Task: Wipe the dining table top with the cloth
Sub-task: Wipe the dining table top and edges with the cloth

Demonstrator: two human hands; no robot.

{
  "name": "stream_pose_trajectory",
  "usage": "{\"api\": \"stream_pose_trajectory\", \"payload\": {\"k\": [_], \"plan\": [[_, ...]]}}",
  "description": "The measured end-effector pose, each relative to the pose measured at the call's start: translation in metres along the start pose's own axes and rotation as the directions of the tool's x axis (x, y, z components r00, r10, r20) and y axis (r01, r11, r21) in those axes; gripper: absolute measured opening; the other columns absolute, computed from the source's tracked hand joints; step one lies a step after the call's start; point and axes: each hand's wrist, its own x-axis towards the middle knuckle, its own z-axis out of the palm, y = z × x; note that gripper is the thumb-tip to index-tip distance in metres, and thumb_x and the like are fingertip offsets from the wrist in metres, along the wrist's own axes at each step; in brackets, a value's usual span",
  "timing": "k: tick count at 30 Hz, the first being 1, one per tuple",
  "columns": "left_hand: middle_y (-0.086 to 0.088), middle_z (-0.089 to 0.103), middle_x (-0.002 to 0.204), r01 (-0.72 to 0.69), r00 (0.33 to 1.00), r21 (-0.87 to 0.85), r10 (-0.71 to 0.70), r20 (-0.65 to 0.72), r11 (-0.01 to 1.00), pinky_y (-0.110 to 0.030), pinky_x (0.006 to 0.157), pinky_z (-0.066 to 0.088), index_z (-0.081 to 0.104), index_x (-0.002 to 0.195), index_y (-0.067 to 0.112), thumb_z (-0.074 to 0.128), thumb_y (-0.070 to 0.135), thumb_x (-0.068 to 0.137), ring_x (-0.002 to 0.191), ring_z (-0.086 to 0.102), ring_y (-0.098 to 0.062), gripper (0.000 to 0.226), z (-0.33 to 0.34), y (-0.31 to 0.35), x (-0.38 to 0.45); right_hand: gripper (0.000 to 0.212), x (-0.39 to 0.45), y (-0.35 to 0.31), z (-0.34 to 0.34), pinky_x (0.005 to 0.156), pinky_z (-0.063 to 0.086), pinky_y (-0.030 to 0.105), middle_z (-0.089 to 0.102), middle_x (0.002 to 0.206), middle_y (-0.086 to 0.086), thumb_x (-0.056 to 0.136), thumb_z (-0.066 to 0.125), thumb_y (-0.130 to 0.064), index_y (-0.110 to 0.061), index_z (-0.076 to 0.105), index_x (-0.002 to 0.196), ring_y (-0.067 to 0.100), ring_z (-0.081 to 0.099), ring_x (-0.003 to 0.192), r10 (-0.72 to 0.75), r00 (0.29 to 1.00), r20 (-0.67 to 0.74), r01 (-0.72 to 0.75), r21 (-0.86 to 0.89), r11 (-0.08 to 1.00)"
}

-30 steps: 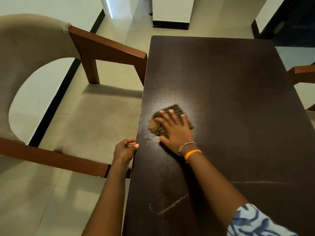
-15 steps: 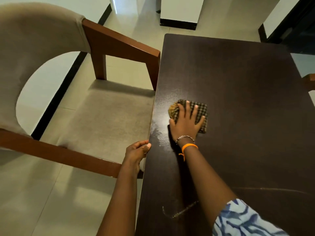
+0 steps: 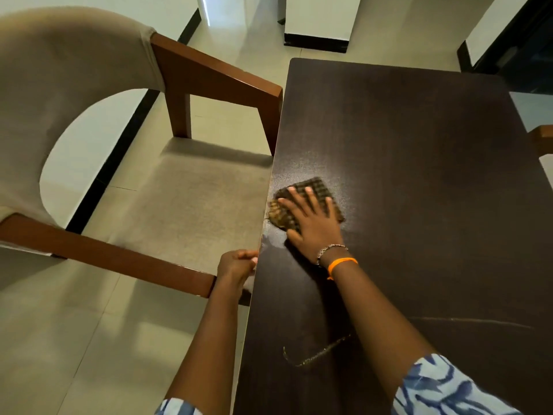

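A dark brown dining table top [image 3: 419, 181] fills the right half of the view. A small dark checked cloth [image 3: 317, 187] lies flat near its left edge. My right hand [image 3: 314, 223] presses down on the cloth with spread fingers, covering most of it. My left hand [image 3: 236, 265] is curled with its fingers against the table's left edge, just below the cloth. A damp smear [image 3: 273, 241] shows on the wood beside my right hand. A curved streak [image 3: 317, 351] and a faint line [image 3: 472, 322] mark the table nearer to me.
A wooden armchair [image 3: 218, 76] with a beige seat [image 3: 191, 205] stands tight against the table's left side. Another chair's arm [image 3: 541, 136] pokes in at the right edge. Pale tiled floor [image 3: 59, 339] lies around, with white walls and black skirting behind.
My right hand has swung the cloth back toward the table's left edge after wiping to the right. My left hand has closed more tightly against the edge.
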Motion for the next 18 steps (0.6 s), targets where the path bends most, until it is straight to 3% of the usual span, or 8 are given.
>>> {"api": "stream_pose_trajectory", "payload": {"k": [2, 5, 9, 11, 12, 15, 18], "plan": [[-0.014, 0.064, 0.115, 0.014, 0.999, 0.014, -0.015, 0.036, 1.000, -0.032, 0.078, 0.053, 0.065, 0.111, 0.006, 0.053, 0.001, 0.090, 0.091, 0.058, -0.021, 0.025, -0.005, -0.013, -0.002, 0.068, -0.016, 0.030, -0.006, 0.115, 0.000, 0.054, 0.008, 0.159, -0.010, 0.083, 0.046, -0.041, -0.038, 0.019, 0.145, 0.020, -0.001, 0.147, 0.116, 0.993, -0.028, -0.117, -0.021, 0.993], [-0.009, 0.067, 0.111, 0.034, 0.994, -0.023, -0.031, 0.105, 0.999, -0.046, 0.097, 0.048, 0.068, 0.097, 0.022, 0.053, 0.013, 0.093, 0.099, 0.061, -0.027, 0.018, -0.012, -0.024, -0.007, 0.069, -0.043, 0.070, -0.015, 0.115, 0.004, 0.053, 0.015, 0.158, -0.009, 0.076, 0.039, -0.043, -0.037, 0.026, 0.144, 0.020, 0.006, 0.147, 0.324, 0.939, -0.117, -0.322, 0.036, 0.946], [-0.012, 0.066, 0.117, 0.017, 0.988, -0.034, -0.011, 0.154, 0.999, -0.050, 0.102, 0.044, 0.066, 0.110, 0.020, 0.055, 0.016, 0.092, 0.113, 0.058, -0.032, 0.022, -0.019, -0.026, -0.009, 0.064, -0.052, 0.063, -0.007, 0.114, 0.002, 0.059, 0.016, 0.158, -0.004, 0.085, 0.050, -0.035, -0.029, 0.029, 0.144, 0.024, 0.005, 0.147, 0.594, 0.782, -0.188, -0.573, 0.157, 0.804], [-0.015, 0.065, 0.119, 0.029, 0.982, -0.066, -0.016, 0.187, 0.997, -0.047, 0.096, 0.045, 0.063, 0.117, 0.018, 0.054, 0.018, 0.092, 0.112, 0.058, -0.035, 0.026, -0.018, -0.029, -0.011, 0.065, -0.045, 0.039, -0.002, 0.113, 0.002, 0.061, 0.012, 0.159, -0.003, 0.086, 0.052, -0.035, -0.026, 0.027, 0.145, 0.026, 0.002, 0.147, 0.690, 0.700, -0.185, -0.662, 0.195, 0.724], [-0.016, 0.065, 0.118, 0.030, 0.982, -0.087, -0.013, 0.190, 0.996, -0.043, 0.090, 0.048, 0.062, 0.120, 0.017, 0.054, 0.018, 0.092, 0.106, 0.060, -0.034, 0.029, -0.017, -0.030, -0.011, 0.066, -0.039, 0.026, 0.001, 0.113, 0.001, 0.062, 0.010, 0.159, -0.003, 0.086, 0.052, -0.036, -0.026, 0.025, 0.146, 0.027, 0.000, 0.147, 0.690, 0.702, -0.175, -0.664, 0.190, 0.723], [-0.012, 0.067, 0.111, -0.018, 0.990, -0.092, 0.030, 0.134, 0.996, -0.026, 0.072, 0.050, 0.062, 0.119, 0.011, 0.054, 0.011, 0.092, 0.081, 0.061, -0.017, 0.028, -0.013, -0.028, -0.008, 0.068, -0.022, -0.016, 0.010, 0.111, -0.004, 0.061, 0.006, 0.160, -0.004, 0.085, 0.049, -0.041, -0.030, 0.022, 0.146, 0.026, -0.004, 0.147, 0.542, 0.830, -0.136, -0.526, 0.138, 0.839], [-0.019, 0.064, 0.116, -0.056, 0.996, -0.076, 0.061, 0.069, 0.996, -0.024, 0.070, 0.051, 0.060, 0.118, 0.000, 0.053, 0.000, 0.090, 0.084, 0.060, -0.018, 0.028, -0.008, -0.020, -0.007, 0.067, -0.008, -0.061, 0.019, 0.111, -0.007, 0.061, 0.005, 0.160, -0.003, 0.085, 0.047, -0.043, -0.032, 0.021, 0.146, 0.027, -0.006, 0.146, 0.364, 0.928, -0.074, -0.353, 0.132, 0.926]]}}
